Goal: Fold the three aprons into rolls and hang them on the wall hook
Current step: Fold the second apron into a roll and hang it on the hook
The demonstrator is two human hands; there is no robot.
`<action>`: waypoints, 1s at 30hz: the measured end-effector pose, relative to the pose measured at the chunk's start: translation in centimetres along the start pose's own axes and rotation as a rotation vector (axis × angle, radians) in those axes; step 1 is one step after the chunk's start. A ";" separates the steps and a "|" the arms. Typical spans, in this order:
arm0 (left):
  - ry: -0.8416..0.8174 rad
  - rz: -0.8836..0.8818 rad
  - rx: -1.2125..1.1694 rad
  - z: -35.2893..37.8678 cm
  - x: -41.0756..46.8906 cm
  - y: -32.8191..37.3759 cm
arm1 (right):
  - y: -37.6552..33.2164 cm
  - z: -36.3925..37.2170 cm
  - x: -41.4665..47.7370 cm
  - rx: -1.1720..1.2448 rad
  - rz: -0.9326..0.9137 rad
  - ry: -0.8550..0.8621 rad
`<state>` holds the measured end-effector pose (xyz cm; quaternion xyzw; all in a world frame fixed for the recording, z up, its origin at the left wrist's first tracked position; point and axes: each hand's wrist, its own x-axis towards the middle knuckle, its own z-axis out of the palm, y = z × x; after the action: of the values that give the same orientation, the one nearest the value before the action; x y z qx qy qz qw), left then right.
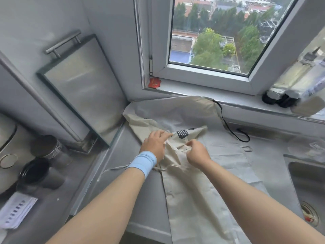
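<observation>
A cream apron with a black printed motif lies spread on the steel counter, its lower part hanging over the front edge. A paler apron lies under it, with a black cord looping toward the window sill. My left hand, above a blue wristband, pinches the cream fabric near the motif. My right hand pinches a strap or fold of the same apron just beside it. A thin cream tie trails left. No wall hook is in view.
Two metal cups stand at the left, with a paper sheet near the front. A steel tray with a handle leans against the wall. A sink is at the right. Foil-wrapped objects sit on the sill.
</observation>
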<state>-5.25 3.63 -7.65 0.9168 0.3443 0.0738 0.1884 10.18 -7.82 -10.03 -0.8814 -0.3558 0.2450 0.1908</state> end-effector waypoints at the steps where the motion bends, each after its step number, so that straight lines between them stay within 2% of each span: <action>1: -0.023 0.084 0.049 0.1 0.9 0.5 | 0.6 -0.5 0.9 -0.041 -0.020 -0.008; 4: -0.225 0.187 0.276 1.2 3.7 1.1 | 1.9 -1.0 3.8 -0.260 -0.169 -0.080; 7: -0.317 0.092 0.483 1.4 5.6 0.1 | 1.9 -0.5 6.4 -0.381 -0.347 -0.148; 10: -0.336 0.002 0.509 1.3 6.3 -1.5 | 2.1 0.2 8.3 -0.446 -0.538 -0.209; 13: -0.381 -0.085 0.466 1.7 7.0 -2.4 | 2.3 0.6 10.0 -0.523 -0.610 -0.225; 19: -0.397 -0.175 0.353 2.5 7.5 -2.5 | 1.5 0.8 12.0 -0.439 -0.585 -0.109; 22: -0.379 -0.252 0.293 2.4 8.0 -1.9 | 0.7 0.2 12.6 -0.449 -0.585 -0.108; 24: -0.360 -0.244 0.308 2.2 8.4 -1.5 | 0.1 -0.7 12.9 -0.421 -0.565 -0.083; 27: -0.265 -0.152 0.346 1.9 9.0 -0.7 | -1.0 -2.7 13.2 -0.235 -0.503 0.030; 30: -0.201 -0.104 0.360 1.5 9.9 0.2 | -2.9 -4.8 13.8 0.058 -0.365 0.032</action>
<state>2.72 9.50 -8.91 0.9194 0.3782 -0.0906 0.0585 19.99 3.27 -8.70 -0.8001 -0.4998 0.2025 0.2630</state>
